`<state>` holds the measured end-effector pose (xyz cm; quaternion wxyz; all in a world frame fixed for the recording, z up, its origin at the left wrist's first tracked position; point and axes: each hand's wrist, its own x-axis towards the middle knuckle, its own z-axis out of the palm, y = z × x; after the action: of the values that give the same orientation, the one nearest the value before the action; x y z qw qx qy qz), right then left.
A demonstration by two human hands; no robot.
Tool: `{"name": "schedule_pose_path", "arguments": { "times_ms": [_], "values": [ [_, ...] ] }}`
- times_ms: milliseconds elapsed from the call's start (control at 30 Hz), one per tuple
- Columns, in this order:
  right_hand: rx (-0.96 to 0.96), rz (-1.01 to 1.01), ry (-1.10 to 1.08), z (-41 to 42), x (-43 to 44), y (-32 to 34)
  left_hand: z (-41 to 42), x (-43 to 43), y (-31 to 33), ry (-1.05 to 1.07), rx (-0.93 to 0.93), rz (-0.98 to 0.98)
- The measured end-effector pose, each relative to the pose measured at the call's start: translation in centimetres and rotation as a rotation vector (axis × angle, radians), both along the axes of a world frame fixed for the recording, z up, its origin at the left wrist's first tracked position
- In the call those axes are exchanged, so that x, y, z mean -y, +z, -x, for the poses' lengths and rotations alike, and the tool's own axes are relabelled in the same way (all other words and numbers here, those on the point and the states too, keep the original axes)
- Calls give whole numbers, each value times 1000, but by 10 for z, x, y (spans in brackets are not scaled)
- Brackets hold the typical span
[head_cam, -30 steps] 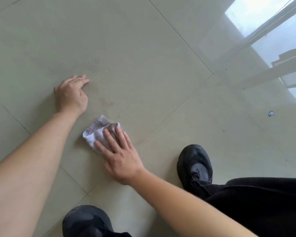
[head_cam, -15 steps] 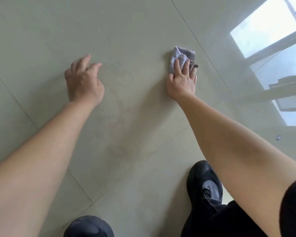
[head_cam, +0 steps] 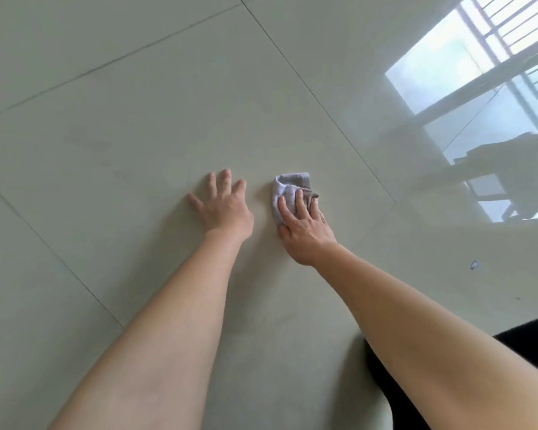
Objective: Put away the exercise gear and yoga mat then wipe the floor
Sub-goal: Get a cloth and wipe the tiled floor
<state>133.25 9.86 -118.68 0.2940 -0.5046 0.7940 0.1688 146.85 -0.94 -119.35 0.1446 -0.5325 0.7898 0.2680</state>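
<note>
Cloth point(head_cam: 288, 186): 1 small grey-white rag, bunched into a pad, lying on the glossy tiled floor point(head_cam: 168, 103) just right of the left hand point(head_cam: 225, 212) and short of a diagonal grout line point(head_cam: 339, 128). Long axis runs roughly away from the person; the folded far edge points forward and the near end is hidden under the palm. Right hand point(head_cam: 306, 229): fingers nearly straight and spread on top of the cloth, pressing it down, not wrapped round it. Left hand: flat on the tile, fingers splayed, holding nothing, apparently a brace. Step in hand, as judged: wiping. Best done with even palm weight, overlapping strokes and a refold when the darker patch spreads. 1 dark speck point(head_cam: 474, 265) lies well right, probably worth a pass.
</note>
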Motion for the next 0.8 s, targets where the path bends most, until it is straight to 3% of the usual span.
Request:
{"name": "schedule_pose_path", "arguments": {
  "times_ms": [167, 333, 467, 533, 600, 700, 800],
  "values": [
    [40, 1, 85, 16, 0, 2, -3, 5, 0, -81, 72, -20],
    [84, 119, 241, 43, -10, -9, 15, -9, 0, 5, 146, 34],
    [135, 175, 367, 77, -19, -7, 45, -9, -3, 104, 290, -48],
    [122, 197, 438, 122, -37, -7, 73, -21, 2, 167, 354, -72],
    [108, 207, 445, 195, -58, -10, 121, -46, 8, 202, 270, -59],
    [36, 195, 335, 317, -74, -11, 215, -89, 10, 121, 99, -1],
    [2, 116, 178, 421, -57, -10, 290, -109, 7, 122, 182, -76]
  ]
}}
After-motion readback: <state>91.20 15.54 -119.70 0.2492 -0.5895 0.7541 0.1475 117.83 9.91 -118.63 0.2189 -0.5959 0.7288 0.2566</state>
